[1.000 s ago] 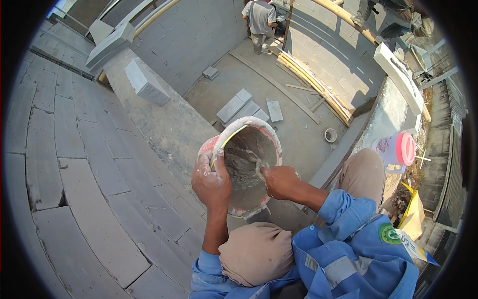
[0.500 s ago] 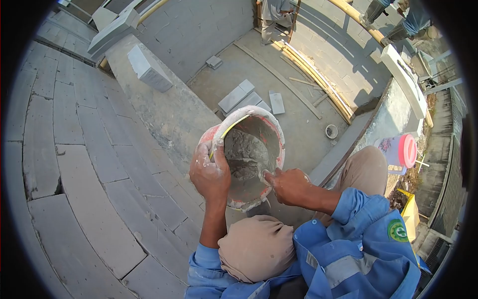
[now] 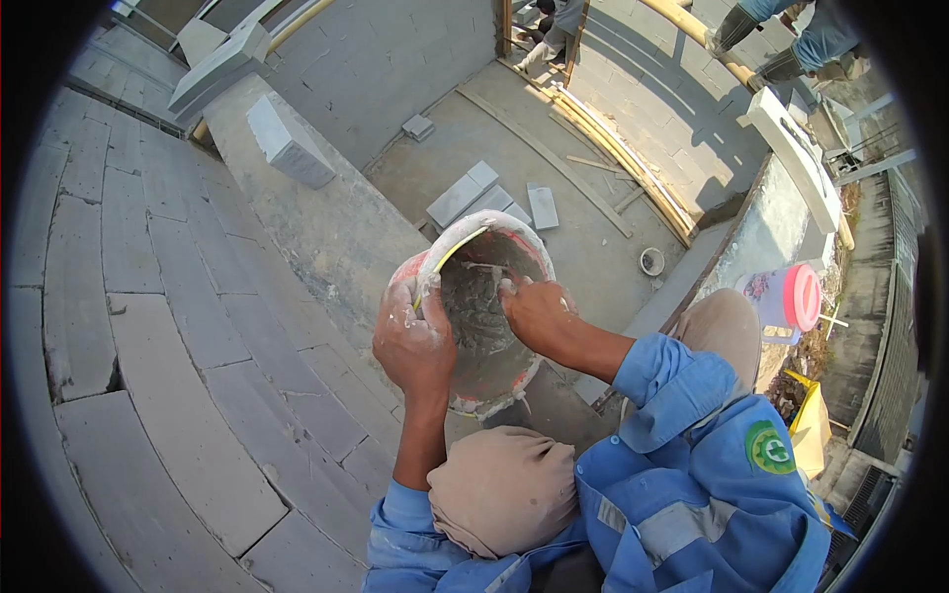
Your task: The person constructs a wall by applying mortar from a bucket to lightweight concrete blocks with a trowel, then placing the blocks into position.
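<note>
A round bucket (image 3: 542, 252), its pinkish-red wall and rim crusted with mortar, is tipped so that its mouth faces me. Wet grey mortar (image 3: 474, 321) lies inside. My left hand (image 3: 413, 331), dusted white, is closed on the left rim, beside a thin yellow-green handle (image 3: 460, 252). Inside the mouth, my right hand (image 3: 539, 311) is closed round a mortar-smeared tool (image 3: 484, 267). Only a thin pale edge of the tool shows; the fingers and mortar hide the rest.
Grey block courses (image 3: 188, 395) run along my left. A loose block (image 3: 290, 143) sits on the ledge; more blocks (image 3: 465, 193) lie on the floor below. A pink-lidded jug (image 3: 786, 296) stands right of my knee. Bamboo poles (image 3: 623, 153) and other people (image 3: 771, 40) are farther off.
My right hand has moved from the bucket's right rim up and inward, into the mouth. The left hand keeps its grip on the rim. The view has shifted slightly.
</note>
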A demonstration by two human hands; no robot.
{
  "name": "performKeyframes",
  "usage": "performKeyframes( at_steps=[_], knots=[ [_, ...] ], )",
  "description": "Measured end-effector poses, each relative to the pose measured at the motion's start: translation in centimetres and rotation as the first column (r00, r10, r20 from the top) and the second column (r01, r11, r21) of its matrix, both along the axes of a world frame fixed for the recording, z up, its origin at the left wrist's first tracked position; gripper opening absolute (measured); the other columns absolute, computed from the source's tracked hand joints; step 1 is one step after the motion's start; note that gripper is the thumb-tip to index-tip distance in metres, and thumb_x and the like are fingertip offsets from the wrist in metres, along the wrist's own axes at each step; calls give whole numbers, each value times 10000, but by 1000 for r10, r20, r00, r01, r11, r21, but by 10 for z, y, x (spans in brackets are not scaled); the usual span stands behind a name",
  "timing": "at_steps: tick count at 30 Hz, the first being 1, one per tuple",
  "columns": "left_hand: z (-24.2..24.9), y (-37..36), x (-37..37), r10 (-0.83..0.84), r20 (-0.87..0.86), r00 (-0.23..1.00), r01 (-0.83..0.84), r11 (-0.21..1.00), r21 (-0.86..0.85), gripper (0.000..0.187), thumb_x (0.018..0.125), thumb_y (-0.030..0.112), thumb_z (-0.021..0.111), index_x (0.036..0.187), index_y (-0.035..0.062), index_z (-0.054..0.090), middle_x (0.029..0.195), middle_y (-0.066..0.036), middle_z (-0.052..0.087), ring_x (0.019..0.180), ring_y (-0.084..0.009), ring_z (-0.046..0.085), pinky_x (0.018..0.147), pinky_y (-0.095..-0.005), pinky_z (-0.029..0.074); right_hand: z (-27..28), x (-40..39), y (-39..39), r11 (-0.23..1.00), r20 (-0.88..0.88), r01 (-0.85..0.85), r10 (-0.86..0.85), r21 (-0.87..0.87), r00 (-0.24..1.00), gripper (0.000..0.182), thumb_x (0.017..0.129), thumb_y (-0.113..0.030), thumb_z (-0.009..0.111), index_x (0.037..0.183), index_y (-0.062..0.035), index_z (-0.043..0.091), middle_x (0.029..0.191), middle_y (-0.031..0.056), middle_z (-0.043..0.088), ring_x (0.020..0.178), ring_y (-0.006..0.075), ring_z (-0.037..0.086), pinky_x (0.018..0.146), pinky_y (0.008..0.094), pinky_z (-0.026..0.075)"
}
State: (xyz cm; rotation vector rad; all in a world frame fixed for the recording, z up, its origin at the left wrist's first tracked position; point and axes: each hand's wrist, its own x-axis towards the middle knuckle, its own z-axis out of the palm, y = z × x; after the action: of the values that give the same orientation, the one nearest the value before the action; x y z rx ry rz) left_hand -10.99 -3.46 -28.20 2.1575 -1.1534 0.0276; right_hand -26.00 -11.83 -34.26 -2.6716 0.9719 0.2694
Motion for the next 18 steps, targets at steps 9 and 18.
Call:
performKeyframes(
  at_steps=[9, 18],
  knots=[
    [0, -2, -10, -45, 22, 999, 45, 999, 4, 170, 848, 209, 674, 916, 58, 634, 866, -101, 633, 748, -333, 638, 621, -416, 503, 33, -46, 36, 976, -19, -194, 197, 97, 980, 312, 801, -112, 575, 1092, 0, 604, 818, 173, 650, 659, 316, 680, 536, 433, 549],
    [3, 1, -9, -29, -5, 1000, 29, 1000, 9, 178, 854, 226, 669, 925, 66, 638, 867, -96, 634, 734, -326, 639, 615, -408, 503, 27, -57, -12, 992, -226, -56, 79, 109, 971, 351, 821, -164, 618, 1108, 32, 569, 858, 228, 656, 713, 347, 684, 572, 450, 537]
  ],
)
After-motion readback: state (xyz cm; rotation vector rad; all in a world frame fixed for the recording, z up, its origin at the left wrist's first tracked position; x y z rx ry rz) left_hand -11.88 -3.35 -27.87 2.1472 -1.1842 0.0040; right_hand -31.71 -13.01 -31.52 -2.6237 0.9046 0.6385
